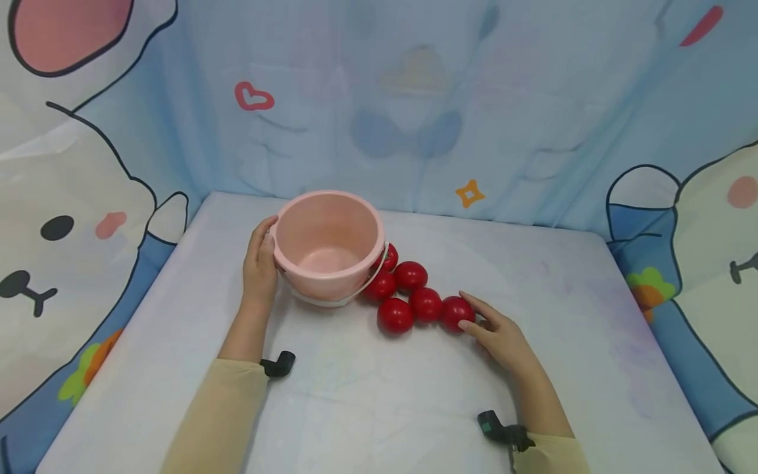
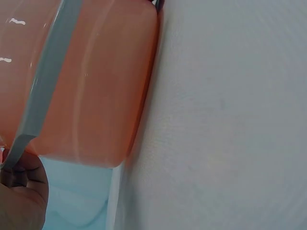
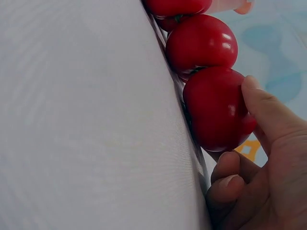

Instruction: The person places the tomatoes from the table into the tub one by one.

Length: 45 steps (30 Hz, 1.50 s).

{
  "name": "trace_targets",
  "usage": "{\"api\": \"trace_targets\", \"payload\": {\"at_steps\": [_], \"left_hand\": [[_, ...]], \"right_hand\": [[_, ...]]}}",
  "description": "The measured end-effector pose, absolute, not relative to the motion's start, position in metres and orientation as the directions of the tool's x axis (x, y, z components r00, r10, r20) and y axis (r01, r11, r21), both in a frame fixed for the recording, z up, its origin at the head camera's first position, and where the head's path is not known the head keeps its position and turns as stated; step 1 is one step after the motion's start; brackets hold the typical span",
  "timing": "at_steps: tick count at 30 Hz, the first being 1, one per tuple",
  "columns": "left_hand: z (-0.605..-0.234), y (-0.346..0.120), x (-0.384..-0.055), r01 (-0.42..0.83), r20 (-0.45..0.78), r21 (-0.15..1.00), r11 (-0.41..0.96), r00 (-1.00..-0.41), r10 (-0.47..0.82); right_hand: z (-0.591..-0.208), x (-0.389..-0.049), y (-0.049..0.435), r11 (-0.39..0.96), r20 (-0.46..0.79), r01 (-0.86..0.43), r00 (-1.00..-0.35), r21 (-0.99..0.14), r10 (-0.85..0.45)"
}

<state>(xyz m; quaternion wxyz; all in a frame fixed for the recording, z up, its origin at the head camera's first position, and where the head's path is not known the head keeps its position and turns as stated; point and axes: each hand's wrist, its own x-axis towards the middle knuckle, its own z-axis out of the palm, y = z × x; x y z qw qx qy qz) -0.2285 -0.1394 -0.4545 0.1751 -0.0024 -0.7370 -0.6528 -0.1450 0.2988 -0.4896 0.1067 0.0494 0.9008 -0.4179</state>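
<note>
A pink bucket (image 1: 314, 284) with a white handle (image 1: 331, 303) stands upright at the back left of the table, its inside bare. My left hand (image 1: 258, 266) holds its left side by the rim; in the left wrist view the curled fingers (image 2: 33, 175) are at the handle's end. To the bucket's right lie several red tomatoes (image 1: 395, 316), some partly hidden behind the bucket. At the right end of the group, my right hand (image 1: 500, 337) grips one tomato (image 3: 218, 110) between thumb and fingers. That tomato appears to rest on the table, against its neighbour.
A white cloth covers the table (image 1: 367, 408). Behind it hangs a light blue curtain (image 1: 414, 178) with cartoon prints, which also runs along both sides. Small black cameras (image 1: 278, 364) are strapped to both wrists.
</note>
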Motion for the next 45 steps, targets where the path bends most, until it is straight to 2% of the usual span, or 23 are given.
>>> {"api": "trace_targets", "payload": {"at_steps": [15, 22, 25, 30, 35, 40, 45], "left_hand": [[-0.455, -0.139, -0.232, 0.239, 0.264, 0.962, 0.13, -0.935, -0.235], [-0.455, -0.137, -0.233, 0.233, 0.254, 0.966, 0.113, -0.936, -0.244], [-0.454, -0.136, -0.233, 0.237, 0.256, 0.966, 0.105, -0.935, -0.246], [-0.453, -0.137, -0.234, 0.225, 0.242, 0.97, 0.096, -0.937, -0.25], [-0.454, -0.138, -0.234, 0.211, 0.224, 0.974, 0.08, -0.944, -0.244], [-0.454, -0.139, -0.235, 0.228, 0.238, 0.971, 0.067, -0.943, -0.232], [-0.454, -0.137, -0.234, 0.244, 0.256, 0.967, 0.078, -0.937, -0.237]], "right_hand": [[-0.493, -0.147, 0.303, 0.646, -0.232, 0.181, -0.973, -0.742, 0.006], [-0.469, -0.145, 0.309, 0.692, -0.228, 0.167, -0.974, -0.703, 0.004], [-0.453, -0.151, 0.312, 0.681, -0.198, 0.127, -0.98, -0.721, -0.026], [-0.425, -0.171, 0.304, 0.632, -0.087, 0.004, -0.991, -0.775, -0.101], [-0.392, -0.201, 0.275, 0.589, -0.026, -0.068, -0.988, -0.805, -0.149], [-0.358, -0.234, 0.228, 0.585, -0.027, -0.114, -0.974, -0.803, -0.226], [-0.331, -0.269, 0.176, 0.554, -0.085, -0.13, -0.935, -0.823, -0.345]]}}
